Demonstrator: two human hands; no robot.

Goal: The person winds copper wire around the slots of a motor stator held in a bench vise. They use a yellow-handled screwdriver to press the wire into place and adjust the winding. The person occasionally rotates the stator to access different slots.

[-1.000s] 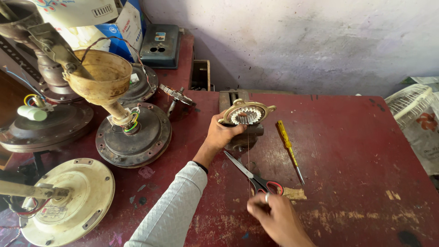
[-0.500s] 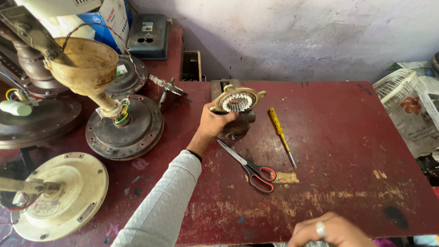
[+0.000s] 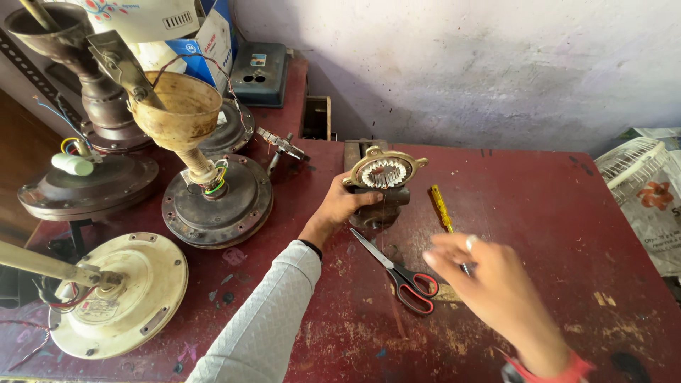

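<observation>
My left hand (image 3: 342, 207) grips a round metal stator ring (image 3: 383, 171) with inner teeth, held against a small bench vise (image 3: 377, 211) on the dark red table (image 3: 539, 213). My right hand (image 3: 489, 280) hovers blurred above the table with fingers apart and a ring on one finger, holding nothing. It is just right of the red-handled scissors (image 3: 401, 274) lying flat. A yellow-handled screwdriver (image 3: 443, 209) lies beside the vise, partly behind my right hand.
Several ceiling fan motors stand at the left: a cream one (image 3: 117, 294), a dark one with a brass cup (image 3: 213, 191), another dark one (image 3: 89, 184). A blue-grey box (image 3: 259, 73) sits at the back. A white fan guard (image 3: 631, 170) lies at the right edge.
My right hand let go of the scissors, dropped toward the near table edge, then rose and now hovers beside them. My left hand stays on the stator ring.
</observation>
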